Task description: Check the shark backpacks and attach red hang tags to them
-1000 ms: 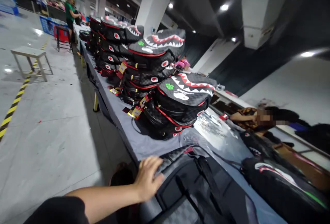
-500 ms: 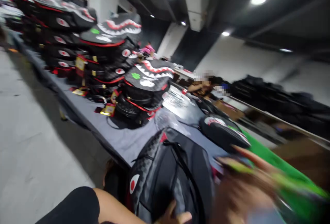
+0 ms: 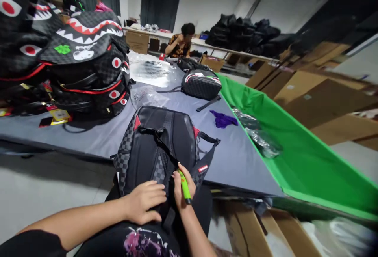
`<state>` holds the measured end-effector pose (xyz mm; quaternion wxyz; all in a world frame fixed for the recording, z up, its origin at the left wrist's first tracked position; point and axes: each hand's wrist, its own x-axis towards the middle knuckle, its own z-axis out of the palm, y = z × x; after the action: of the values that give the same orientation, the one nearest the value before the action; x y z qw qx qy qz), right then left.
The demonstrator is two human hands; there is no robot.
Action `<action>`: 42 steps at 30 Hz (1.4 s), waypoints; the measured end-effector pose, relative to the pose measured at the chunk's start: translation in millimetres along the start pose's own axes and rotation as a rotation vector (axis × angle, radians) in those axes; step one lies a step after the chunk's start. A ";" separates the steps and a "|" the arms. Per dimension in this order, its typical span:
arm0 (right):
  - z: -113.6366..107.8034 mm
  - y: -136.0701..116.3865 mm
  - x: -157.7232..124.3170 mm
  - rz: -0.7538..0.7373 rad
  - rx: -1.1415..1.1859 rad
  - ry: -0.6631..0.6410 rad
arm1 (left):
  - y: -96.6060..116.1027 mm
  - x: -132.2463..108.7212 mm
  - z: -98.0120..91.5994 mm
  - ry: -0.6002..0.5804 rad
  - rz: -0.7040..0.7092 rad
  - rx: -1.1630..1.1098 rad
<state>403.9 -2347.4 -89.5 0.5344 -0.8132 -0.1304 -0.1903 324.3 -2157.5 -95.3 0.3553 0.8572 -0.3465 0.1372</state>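
Backpack (image 3: 144, 150), black with a checkered side, lies back-panel up at the near edge of the surface (image 3: 236, 158), its lower end reaching past that edge toward the person's lap. The left hand (image 3: 147, 202) rests palm down on its lower part, fingers slightly bent and thumb apart, with no grip to be seen. The right hand (image 3: 177, 190) is closed around a slim green tool (image 3: 184, 188), whose tip points forward beside a black strap (image 3: 165, 148); whether it touches the strap, or has a bare blade, I cannot tell. If that tip is sharp, a careless stroke could nick the strap or score the panel, and the left hand's fingers lie near enough to be caught should the tool slip. With only a flat hand steadying it, the overhanging bag might also slide off the edge if pulled toward the lap. The loose side strap with its red label (image 3: 202, 168) could snag on the right wrist, while the purple cloth (image 3: 223, 119) and stacked backpacks (image 3: 91, 71) seem far enough off to pose little trouble
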 end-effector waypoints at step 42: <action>-2.3 17.8 87.2 0.137 -0.016 0.447 | -87.4 207.5 -15.9 0.170 0.068 0.351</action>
<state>488.9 -2355.7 -64.1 0.5550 -0.7620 0.0485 -0.3300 534.9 -2205.0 -29.0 0.2234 0.8793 -0.3146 0.2792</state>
